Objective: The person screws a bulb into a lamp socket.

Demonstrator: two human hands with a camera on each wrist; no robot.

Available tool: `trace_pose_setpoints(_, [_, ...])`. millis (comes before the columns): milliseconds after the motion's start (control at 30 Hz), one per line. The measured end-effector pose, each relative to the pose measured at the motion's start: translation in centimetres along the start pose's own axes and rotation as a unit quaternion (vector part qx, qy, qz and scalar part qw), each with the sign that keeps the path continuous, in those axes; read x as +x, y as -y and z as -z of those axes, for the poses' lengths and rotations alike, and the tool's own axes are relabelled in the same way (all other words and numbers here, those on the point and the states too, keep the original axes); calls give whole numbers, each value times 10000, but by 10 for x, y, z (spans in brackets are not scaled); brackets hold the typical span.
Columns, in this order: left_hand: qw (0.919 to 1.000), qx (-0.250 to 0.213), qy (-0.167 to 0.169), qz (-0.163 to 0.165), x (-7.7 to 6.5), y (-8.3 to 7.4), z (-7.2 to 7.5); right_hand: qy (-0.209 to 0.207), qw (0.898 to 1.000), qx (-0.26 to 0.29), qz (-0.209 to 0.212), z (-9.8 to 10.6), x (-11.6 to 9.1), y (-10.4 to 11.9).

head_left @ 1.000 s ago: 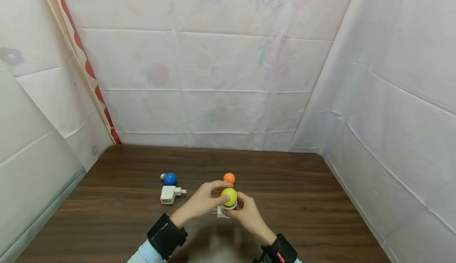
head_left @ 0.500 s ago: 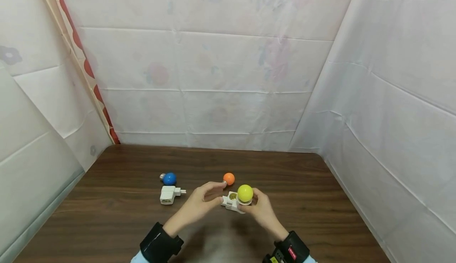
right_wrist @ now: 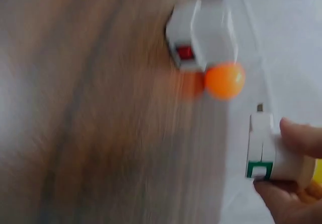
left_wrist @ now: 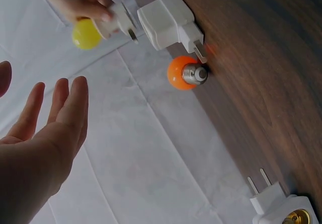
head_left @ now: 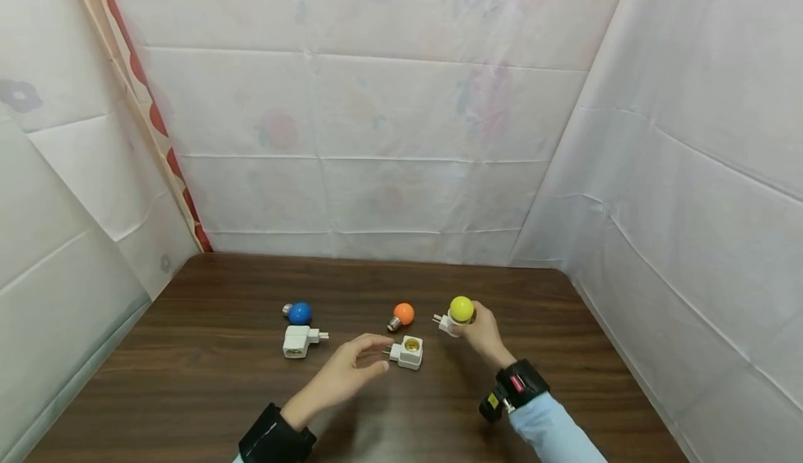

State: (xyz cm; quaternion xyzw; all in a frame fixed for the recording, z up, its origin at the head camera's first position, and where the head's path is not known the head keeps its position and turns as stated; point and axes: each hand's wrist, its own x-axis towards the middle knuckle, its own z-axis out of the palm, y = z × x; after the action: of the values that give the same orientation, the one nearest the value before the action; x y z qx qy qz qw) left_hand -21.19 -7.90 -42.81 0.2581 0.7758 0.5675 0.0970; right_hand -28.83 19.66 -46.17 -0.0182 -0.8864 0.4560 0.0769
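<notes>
My right hand (head_left: 488, 341) grips a white plug-in lamp socket (right_wrist: 261, 143) with a yellow bulb (head_left: 461, 309) seated in it. Its plug prongs point left, and the left wrist view shows the held socket (left_wrist: 116, 21) raised off the table. My left hand (head_left: 345, 374) holds nothing, its fingers relaxed and apart, just left of a second white socket (head_left: 410, 360). That socket lies on the table with its brass-lined opening facing up and no bulb inside. Behind it an orange bulb (head_left: 404, 313) lies loose, metal screw base (left_wrist: 195, 74) showing.
Farther left on the dark wooden table (head_left: 207, 351) lie a blue bulb (head_left: 300, 313) and, in front of it, a third white socket (head_left: 296, 343). White cloth sheets (head_left: 389, 191) hang behind and at both sides of the table.
My right hand has carried the socket with the yellow bulb right and away from me. My left hand has let go of the yellow bulb and drawn back left, uncovering the middle socket.
</notes>
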Motion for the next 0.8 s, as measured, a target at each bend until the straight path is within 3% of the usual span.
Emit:
trace_pose_setpoints(200, [9999, -51, 96, -9, -2, 1, -4, 5, 9995, -286, -96, -7, 35, -15])
trace_pose_setpoints(400, [9999, 65, 97, 45, -6, 7, -10, -136, 9971, -685, -291, -19, 54, -25])
trace_pose_setpoints(800, [9999, 97, 112, -77, -4, 7, -14, -171, 9983, -508, -227, -43, 81, -16])
